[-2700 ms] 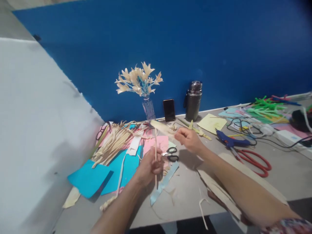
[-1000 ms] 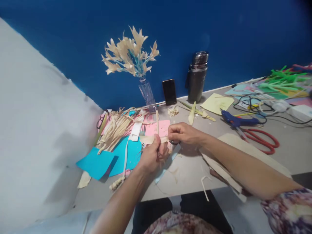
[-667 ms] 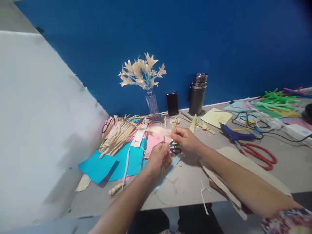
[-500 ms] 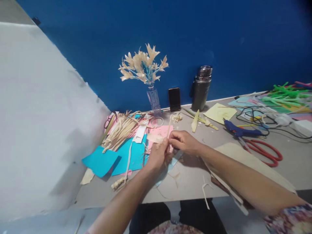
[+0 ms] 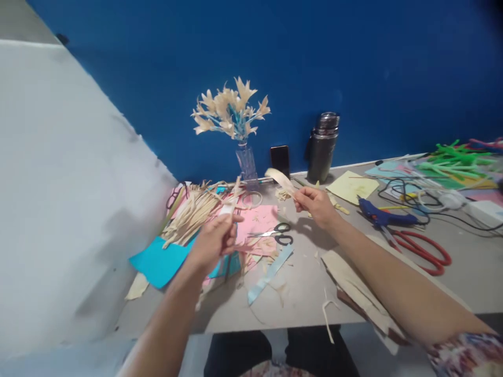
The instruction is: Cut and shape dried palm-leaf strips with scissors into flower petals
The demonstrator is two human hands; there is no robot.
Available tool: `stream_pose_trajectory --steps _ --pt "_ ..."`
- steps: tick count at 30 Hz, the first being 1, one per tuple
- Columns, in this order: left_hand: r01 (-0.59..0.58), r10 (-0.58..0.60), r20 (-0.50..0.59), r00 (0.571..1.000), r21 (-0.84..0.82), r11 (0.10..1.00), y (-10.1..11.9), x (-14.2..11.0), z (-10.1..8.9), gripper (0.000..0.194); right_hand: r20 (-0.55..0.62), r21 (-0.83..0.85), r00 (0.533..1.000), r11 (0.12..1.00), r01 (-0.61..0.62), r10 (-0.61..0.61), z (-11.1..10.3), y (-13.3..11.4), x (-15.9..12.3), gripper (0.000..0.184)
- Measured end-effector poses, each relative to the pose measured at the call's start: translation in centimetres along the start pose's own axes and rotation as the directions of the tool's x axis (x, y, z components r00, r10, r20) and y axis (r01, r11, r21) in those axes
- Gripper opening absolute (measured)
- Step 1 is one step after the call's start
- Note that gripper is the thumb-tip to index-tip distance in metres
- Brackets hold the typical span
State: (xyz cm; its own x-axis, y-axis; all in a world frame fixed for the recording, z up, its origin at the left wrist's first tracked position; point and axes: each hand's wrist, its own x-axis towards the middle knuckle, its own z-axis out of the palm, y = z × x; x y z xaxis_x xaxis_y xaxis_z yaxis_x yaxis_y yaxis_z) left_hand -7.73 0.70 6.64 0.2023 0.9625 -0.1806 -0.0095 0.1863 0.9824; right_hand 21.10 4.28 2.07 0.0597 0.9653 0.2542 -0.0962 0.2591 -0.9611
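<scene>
Thin stick (image 5: 237,187): up over the desk (image 5: 302,298) in the left hand (image 5: 215,238), its top leaning just past 12 o'clock. It looks light and a bit stiff, so it might snap if bent hard. Best to hold it low, with thumb and fingers.
Left hand: curled round the stick; the fingers hide part of it.
Scissors (image 5: 271,233): at 3 o'clock from the left hand, blades lying on pink paper (image 5: 251,222).
Right hand (image 5: 316,204): between 2 and 3 o'clock from the left one, pinching one end of the pale strip (image 5: 278,177).
Pale strip: in the air, free end curving toward 10 o'clock from the right hand. It looks thin, bendy and nearly weightless, and could tear. Best to pinch it softly at one end.
Flowers (image 5: 230,107): at 1 o'clock from the left hand, in a clear vase (image 5: 246,163).
</scene>
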Motion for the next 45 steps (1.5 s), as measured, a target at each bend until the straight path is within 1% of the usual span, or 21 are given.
stream_pose_trajectory --steps 1,3,5,7,8,9,10,11,12,13,16,20,23,25,27,31,34,36,39,42,45 --pt "-0.058 0.068 -0.098 0.993 0.103 0.993 0.6 0.0 -1.7 0.035 0.001 0.006 1.000 1.000 -0.030 0.030 0.3 0.1 -0.1 0.042" --pt "-0.095 0.203 -0.274 0.940 0.362 0.927 1.4 0.2 -5.1 0.029 0.006 -0.002 0.999 0.999 -0.051 0.051 1.0 0.2 -0.4 0.042" --pt "-0.022 0.328 -0.358 0.874 0.647 0.762 1.8 0.4 -7.0 0.021 0.004 -0.023 0.999 0.999 -0.036 0.036 1.8 0.1 -0.8 0.040" --pt "-0.078 0.560 -0.374 0.739 0.779 0.623 1.6 0.6 -6.6 0.028 -0.011 -0.023 1.000 0.999 -0.026 0.026 2.7 0.1 -1.4 0.038" --pt "-0.121 0.594 -0.355 0.722 0.780 0.614 1.3 0.7 -5.5 0.028 -0.005 -0.019 1.000 0.999 -0.026 0.026 3.2 0.2 -1.7 0.037" --pt "-0.175 0.569 -0.313 0.760 0.745 0.643 0.9 0.7 -3.8 0.026 0.019 -0.014 0.999 1.000 -0.028 0.028 3.7 0.4 -2.1 0.035" --pt "-0.214 0.493 -0.243 0.835 0.682 0.699 0.4 0.7 -1.8 0.024 0.053 -0.013 0.998 0.999 -0.034 0.034 4.2 0.6 -2.4 0.033" --pt "-0.222 0.379 -0.159 0.912 0.585 0.780 -0.1 0.7 0.3 0.024 0.085 -0.006 0.995 0.999 -0.046 0.046 4.6 0.7 -2.8 0.033" --pt "-0.209 0.268 -0.065 0.961 0.459 0.864 -0.6 0.9 2.4 0.024 0.123 -0.001 0.991 0.998 -0.060 0.060 5.0 0.9 -3.2 0.033" --pt "-0.191 0.202 -0.001 0.979 0.333 0.924 -1.1 1.1 4.2 0.025 0.150 0.001 0.986 0.998 -0.070 0.069 5.3 0.9 -3.5 0.033" --pt "-0.154 0.154 -0.007 0.988 0.031 0.988 -2.2 1.9 7.2 0.028 0.207 -0.032 0.973 0.995 -0.100 0.104 5.9 0.7 -4.1 0.033" --pt "-0.048 0.049 0.019 0.999 -0.067 0.997 -3.4 2.4 7.1 0.032 0.240 -0.124 0.961 0.986 -0.114 0.141 5.7 0.1 -4.0 0.026" --pt "-0.085 0.085 0.016 0.996 -0.001 0.996 -3.8 2.3 6.7 0.027 0.174 -0.218 0.981 0.975 -0.050 0.090 5.4 0.2 -3.7 0.021" --pt "-0.106 0.106 0.012 0.994 -0.006 0.994 -3.9 2.3 6.7 0.026 0.162 -0.235 0.982 0.970 -0.062 0.102 5.2 0.6 -3.7 0.022" --pt "-0.046 0.051 0.053 0.997 -0.086 0.995 -3.9 2.4 6.6 0.028 0.172 -0.133 0.971 0.980 -0.146 0.168 5.2 1.2 -3.7 0.028" --pt "0.147 -0.065 0.267 0.962 -0.300 0.942 -4.2 3.1 6.1 0.037 0.274 0.186 0.920 0.924 -0.336 0.279 5.6 1.9 -4.1 0.038" --pt "0.190 -0.065 0.315 0.947 -0.384 0.904 -4.5 3.4 5.9 0.042 0.249 0.219 0.929 0.919 -0.328 0.273 5.8 1.6 -4.2 0.040" --pt "0.175 -0.055 0.297 0.953 -0.393 0.903 -4.7 3.3 6.0 0.040 0.197 0.169 0.947 0.943 -0.288 0.254 5.8 1.1 -4.1 0.040" --pt "0.086 0.003 0.277 0.961 -0.306 0.948 -4.7 2.9 6.2 0.034 0.207 0.113 0.949 0.958 -0.264 0.237 5.6 0.7 -4.1 0.036" --pt "0.007 0.063 0.311 0.948 -0.221 0.975 -4.5 2.7 6.1 0.032 0.245 0.207 0.938 0.932 -0.296 0.244 5.5 0.7 -4.2 0.034" --pt "-0.008 0.073 0.353 0.933 -0.183 0.983 -4.3 2.9 5.6 0.035 0.276 0.347 0.917 0.860 -0.375 0.288 5.7 0.8 -4.1 0.035"
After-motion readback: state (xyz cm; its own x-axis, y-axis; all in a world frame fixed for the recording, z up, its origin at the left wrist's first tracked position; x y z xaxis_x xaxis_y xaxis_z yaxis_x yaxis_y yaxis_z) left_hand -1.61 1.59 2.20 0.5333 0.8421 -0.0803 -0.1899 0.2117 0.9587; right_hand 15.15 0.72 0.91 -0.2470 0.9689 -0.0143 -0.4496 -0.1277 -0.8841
